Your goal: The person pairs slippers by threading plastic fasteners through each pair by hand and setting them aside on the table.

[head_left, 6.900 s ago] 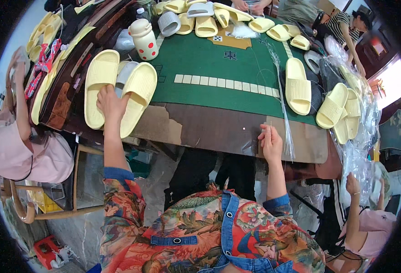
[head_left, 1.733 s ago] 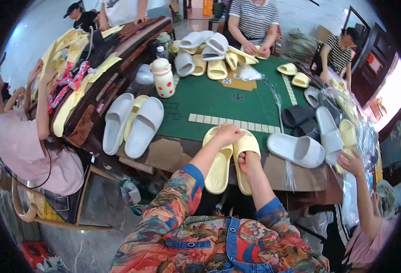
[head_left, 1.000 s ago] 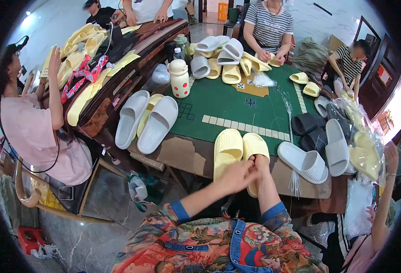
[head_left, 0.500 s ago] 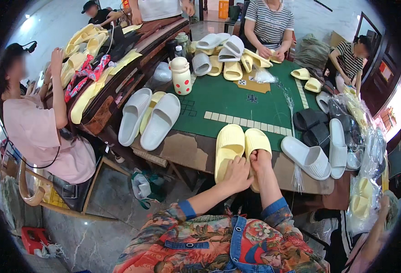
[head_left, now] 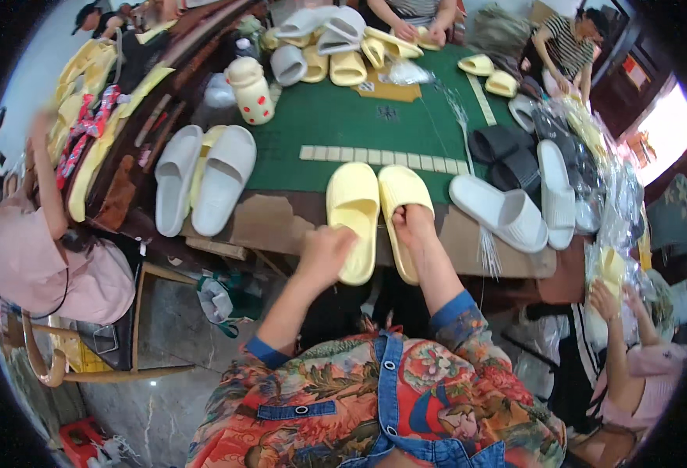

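Two pale yellow slippers (head_left: pixel 375 214) lay side by side, soles down, at the table's (head_left: pixel 281 222) near edge; the left hand (head_left: pixel 324 253) and right hand (head_left: pixel 412 225) each gripped one slipper's heel.

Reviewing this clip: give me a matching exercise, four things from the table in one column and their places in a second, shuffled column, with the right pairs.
Things:
1. yellow slipper pair
2. pale grey slipper pair
3. spotted cream jar
4. dark grey slippers

Places:
A. on the green mat near its left edge, standing upright
B. at the near table edge, under the person's left hand and right hand
C. right part of the table, beyond the white slippers
D. left of the yellow pair, partly over the table's near-left edge

Pairs: 1-B, 2-D, 3-A, 4-C
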`<state>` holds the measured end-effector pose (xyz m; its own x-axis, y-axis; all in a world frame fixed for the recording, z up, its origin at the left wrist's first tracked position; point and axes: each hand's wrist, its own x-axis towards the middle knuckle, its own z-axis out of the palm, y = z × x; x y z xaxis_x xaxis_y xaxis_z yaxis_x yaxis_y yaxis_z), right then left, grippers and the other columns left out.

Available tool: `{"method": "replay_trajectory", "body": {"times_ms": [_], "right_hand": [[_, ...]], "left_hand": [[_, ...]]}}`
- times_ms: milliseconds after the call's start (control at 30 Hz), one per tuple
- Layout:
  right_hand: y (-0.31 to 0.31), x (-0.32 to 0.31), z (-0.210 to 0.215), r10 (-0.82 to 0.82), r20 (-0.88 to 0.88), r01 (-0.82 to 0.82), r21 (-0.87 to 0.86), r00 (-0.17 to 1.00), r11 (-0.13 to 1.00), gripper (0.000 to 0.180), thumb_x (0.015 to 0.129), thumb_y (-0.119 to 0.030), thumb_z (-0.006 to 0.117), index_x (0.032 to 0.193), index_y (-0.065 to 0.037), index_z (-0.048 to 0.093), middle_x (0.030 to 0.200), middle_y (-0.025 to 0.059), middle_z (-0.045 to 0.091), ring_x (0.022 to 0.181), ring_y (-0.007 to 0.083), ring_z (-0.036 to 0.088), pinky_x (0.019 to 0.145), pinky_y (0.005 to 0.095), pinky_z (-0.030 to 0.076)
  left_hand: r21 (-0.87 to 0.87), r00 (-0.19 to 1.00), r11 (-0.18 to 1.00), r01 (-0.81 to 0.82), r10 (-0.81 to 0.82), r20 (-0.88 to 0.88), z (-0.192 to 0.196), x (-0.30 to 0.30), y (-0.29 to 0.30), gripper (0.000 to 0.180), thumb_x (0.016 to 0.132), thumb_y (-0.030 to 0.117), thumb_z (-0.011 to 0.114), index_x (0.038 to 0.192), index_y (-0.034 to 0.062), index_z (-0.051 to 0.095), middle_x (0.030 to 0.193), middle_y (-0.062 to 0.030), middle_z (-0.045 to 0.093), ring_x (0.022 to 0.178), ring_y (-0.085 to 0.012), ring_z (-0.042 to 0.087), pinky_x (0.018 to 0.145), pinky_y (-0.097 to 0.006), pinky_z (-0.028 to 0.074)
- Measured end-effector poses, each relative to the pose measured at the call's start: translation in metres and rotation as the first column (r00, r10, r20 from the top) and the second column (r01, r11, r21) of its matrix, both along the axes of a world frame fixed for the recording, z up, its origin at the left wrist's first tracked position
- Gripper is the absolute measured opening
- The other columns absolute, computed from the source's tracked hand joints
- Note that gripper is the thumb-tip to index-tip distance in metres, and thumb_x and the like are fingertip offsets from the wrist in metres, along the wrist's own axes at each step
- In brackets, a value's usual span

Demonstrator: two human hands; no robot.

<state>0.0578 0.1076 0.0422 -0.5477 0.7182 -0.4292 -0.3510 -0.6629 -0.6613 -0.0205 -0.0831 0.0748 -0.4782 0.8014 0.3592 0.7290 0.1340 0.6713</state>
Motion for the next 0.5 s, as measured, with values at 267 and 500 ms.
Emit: {"method": "replay_trajectory", "body": {"times_ms": [267, 500], "right_hand": [[0.000, 0.001, 0.003, 0.012, 0.073, -0.010, -0.022, 0.997, 1.000, 0.013, 0.085, 0.001, 0.042, 0.090, -0.007, 0.050, 0.069, 0.0035, 0.048, 0.052, 0.0114, 0.041, 0.039, 0.0228, 0.029], [-0.004, 0.004, 0.008, 0.040, 0.108, -0.040, -0.001, 0.993, 0.999, 0.013, 0.086, -0.001, 0.040, 0.091, -0.007, 0.050, 0.069, 0.0030, 0.048, 0.050, 0.0110, 0.041, 0.039, 0.0230, 0.031]], "left_hand": [[-0.005, 0.882, 0.914, -0.405, 0.391, 0.263, -0.019, -0.055, -0.047, 0.013, 0.081, 0.015, 0.060, 0.081, 0.0018, 0.060, 0.067, -0.0077, 0.060, 0.061, -0.0174, 0.057, 0.058, -0.029, 0.044], [0.508, 0.455, 0.673, -0.538, -0.275, 0.847, -0.024, -0.042, -0.024, 0.003, 0.084, 0.006, 0.056, 0.084, 0.0032, 0.056, 0.076, -0.0029, 0.056, 0.069, -0.0102, 0.051, 0.066, -0.022, 0.041]]}}
